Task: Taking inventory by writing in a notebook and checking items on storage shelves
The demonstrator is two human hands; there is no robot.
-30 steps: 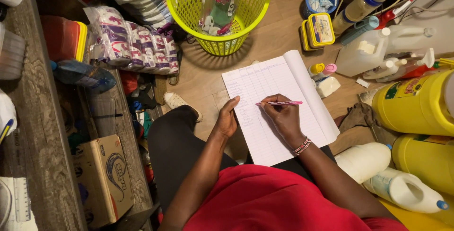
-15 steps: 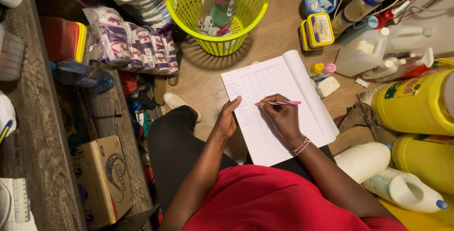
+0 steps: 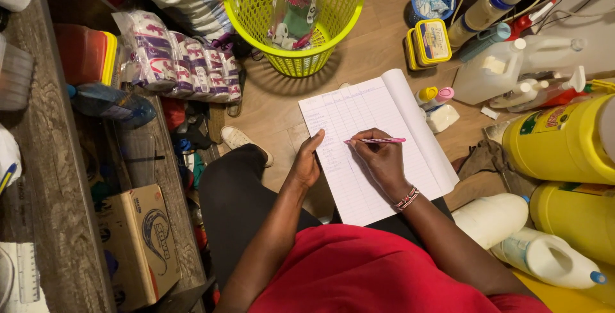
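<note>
The lined notebook lies open across the person's lap, above the black-clad knee. Faint writing fills the upper lines of the left part of the page; the lower half below the hands looks blank, so by my judgement the listing is under way with much of the sheet unfilled. The right hand pinches a pink pen between thumb and curled fingers, tip on the page. The left hand rests on the notebook's left edge, fingers pressed together, holding it flat.

Beyond the notebook is a wooden floor, with a lime-green mesh basket past its top edge. To the notebook's right stand yellow jerrycans and white plastic bottles. To its left runs a dark wooden shelf with a cardboard box.
</note>
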